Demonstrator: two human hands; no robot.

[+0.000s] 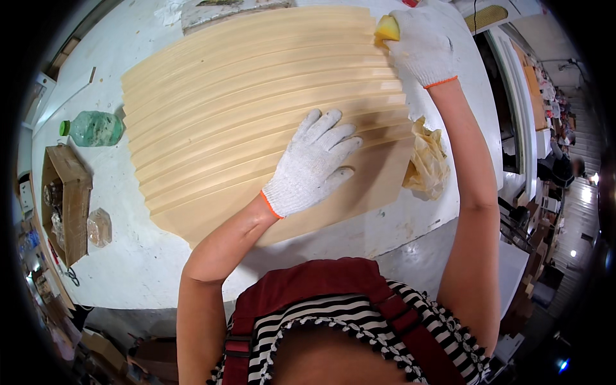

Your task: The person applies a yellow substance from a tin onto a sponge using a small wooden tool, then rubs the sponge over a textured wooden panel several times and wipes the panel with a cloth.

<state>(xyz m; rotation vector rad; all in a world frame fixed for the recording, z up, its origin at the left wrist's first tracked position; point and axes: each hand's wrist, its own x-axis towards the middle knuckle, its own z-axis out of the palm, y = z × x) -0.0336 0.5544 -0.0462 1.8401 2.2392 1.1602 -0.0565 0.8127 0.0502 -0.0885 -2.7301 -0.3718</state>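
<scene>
Tan sheets [256,138] lie fanned out in overlapping strips across the white table, their right ends stepped one after another. My left hand [316,157], in a white knit glove with an orange cuff, rests flat on the lower sheets with its fingers spread. At the far right corner of the sheets, my gloved right hand [423,48] is closed around a yellow sponge [387,29]. The sponge is beside the sheets' right edge; whether it touches them is hard to tell. Part of it is hidden by the fingers.
Crumpled yellowish paper [427,160] lies by the sheets' right edge. To the left are a green-capped plastic bottle [96,128], an open cardboard box [67,205], a small clear container [99,228] and scissors [72,276]. A worn flat block [224,14] sits at the back.
</scene>
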